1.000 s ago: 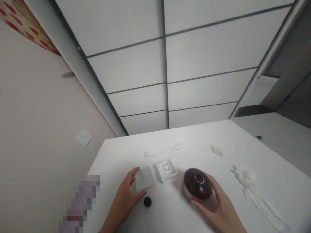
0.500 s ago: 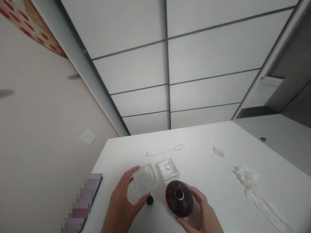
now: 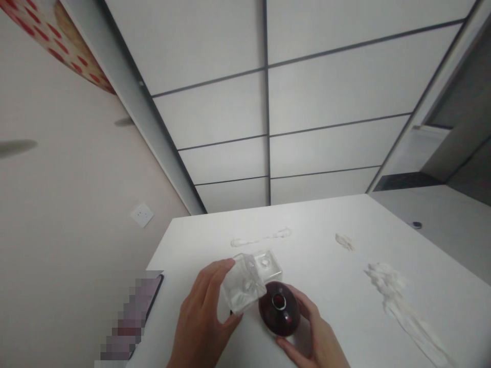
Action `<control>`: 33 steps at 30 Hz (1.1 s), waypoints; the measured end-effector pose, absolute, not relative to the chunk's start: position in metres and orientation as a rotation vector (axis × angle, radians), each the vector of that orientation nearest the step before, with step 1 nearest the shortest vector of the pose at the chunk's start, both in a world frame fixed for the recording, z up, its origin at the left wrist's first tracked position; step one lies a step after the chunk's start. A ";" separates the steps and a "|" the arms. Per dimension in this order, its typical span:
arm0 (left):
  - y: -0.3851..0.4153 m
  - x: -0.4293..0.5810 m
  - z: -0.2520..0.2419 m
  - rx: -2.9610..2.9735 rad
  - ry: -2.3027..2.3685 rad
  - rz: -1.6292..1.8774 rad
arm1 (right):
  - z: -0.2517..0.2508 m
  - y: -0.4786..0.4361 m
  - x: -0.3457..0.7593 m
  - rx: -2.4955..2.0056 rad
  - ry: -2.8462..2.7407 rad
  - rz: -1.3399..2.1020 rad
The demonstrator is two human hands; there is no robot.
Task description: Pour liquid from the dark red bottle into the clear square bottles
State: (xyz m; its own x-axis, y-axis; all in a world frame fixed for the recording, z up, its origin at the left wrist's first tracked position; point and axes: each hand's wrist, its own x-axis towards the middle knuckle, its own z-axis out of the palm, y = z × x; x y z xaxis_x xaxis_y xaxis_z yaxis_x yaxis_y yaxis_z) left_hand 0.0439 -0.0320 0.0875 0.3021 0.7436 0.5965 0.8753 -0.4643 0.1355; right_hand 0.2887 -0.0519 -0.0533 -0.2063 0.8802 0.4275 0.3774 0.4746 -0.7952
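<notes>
My left hand (image 3: pixel 201 317) grips a clear square glass bottle (image 3: pixel 242 284), lifted off the white table (image 3: pixel 345 286) and tilted toward the right. My right hand (image 3: pixel 312 335) wraps around a dark red round bottle (image 3: pixel 279 309) with a silver neck opening facing up. The clear bottle's lower edge is right next to the red bottle's neck. A second clear square bottle (image 3: pixel 268 261) stands on the table just behind them. A small black cap seen before is hidden behind the lifted bottle.
White smears lie on the table: a line (image 3: pixel 261 237) at the back, a small dab (image 3: pixel 344 241), and a long streak (image 3: pixel 402 301) at the right. A dark phone (image 3: pixel 148 301) lies at the table's left edge. A wall socket (image 3: pixel 141 214) is on the left wall.
My left hand has lifted the clear square bottle and tilted it over. My right hand has drawn the dark red bottle leftward, under it.
</notes>
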 end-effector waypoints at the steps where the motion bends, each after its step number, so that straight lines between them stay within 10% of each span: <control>1: -0.032 0.046 0.088 -2.346 -1.474 -0.901 | -0.052 -0.052 0.289 -1.060 -1.781 0.684; 33: -0.026 0.075 0.076 -2.199 -1.199 -0.942 | -0.048 -0.057 0.286 -1.108 -1.666 0.899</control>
State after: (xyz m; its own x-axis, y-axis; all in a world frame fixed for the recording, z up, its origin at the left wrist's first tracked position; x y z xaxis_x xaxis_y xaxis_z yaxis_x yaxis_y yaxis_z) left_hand 0.0747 -0.0261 0.0764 0.3849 0.5393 0.7490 0.8554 -0.5132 -0.0701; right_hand 0.2858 -0.0572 -0.0480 -0.1791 0.9404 0.2891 0.2746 0.3300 -0.9031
